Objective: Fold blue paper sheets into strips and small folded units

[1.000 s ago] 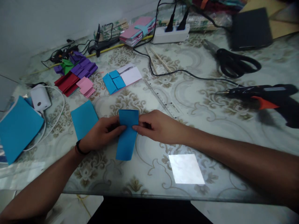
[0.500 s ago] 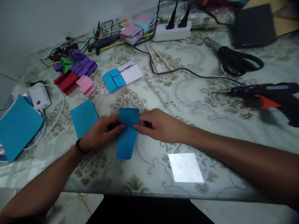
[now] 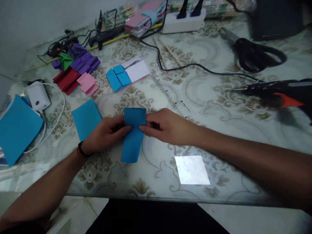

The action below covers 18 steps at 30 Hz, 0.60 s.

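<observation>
Head view: left fingers [image 3: 123, 131] and right fingers [image 3: 149, 130] in narrow pinches on blue paper strip [image 3: 133, 146]

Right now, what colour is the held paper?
The held paper is blue, seen best in the head view.

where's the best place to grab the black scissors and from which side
Take the scissors by the handle loops, probably from the right with the right hand once free: the loops face right, blades point away left, and the glue gun lies on the near side.
</observation>
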{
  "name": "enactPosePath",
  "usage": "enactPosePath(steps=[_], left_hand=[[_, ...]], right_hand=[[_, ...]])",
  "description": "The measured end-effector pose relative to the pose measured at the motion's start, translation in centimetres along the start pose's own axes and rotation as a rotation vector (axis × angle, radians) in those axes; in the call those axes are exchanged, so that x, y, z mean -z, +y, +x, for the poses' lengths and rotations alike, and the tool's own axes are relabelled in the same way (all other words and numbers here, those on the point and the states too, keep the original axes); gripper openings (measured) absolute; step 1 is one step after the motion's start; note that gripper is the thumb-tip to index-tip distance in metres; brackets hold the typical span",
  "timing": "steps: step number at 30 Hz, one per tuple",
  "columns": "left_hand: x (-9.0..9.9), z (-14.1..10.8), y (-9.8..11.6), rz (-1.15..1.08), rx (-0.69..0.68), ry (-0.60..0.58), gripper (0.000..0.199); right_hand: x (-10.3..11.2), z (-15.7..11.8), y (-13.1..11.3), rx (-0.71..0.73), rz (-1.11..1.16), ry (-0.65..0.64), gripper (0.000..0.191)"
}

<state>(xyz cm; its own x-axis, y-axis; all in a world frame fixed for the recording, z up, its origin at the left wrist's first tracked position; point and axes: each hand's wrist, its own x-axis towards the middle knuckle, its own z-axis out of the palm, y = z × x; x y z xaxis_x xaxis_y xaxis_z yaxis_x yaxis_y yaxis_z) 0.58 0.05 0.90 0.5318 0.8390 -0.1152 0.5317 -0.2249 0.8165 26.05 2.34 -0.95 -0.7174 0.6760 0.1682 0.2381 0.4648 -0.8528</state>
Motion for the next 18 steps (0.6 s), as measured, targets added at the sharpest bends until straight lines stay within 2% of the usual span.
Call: enactPosePath(steps=[18], left_hand=[[-0.09,-0.11,-0.31,-0.056,0.013,0.004,0.031]], right_hand=[[-0.05,-0.13,0.13,-0.009,-0.021,0.015,0.036]])
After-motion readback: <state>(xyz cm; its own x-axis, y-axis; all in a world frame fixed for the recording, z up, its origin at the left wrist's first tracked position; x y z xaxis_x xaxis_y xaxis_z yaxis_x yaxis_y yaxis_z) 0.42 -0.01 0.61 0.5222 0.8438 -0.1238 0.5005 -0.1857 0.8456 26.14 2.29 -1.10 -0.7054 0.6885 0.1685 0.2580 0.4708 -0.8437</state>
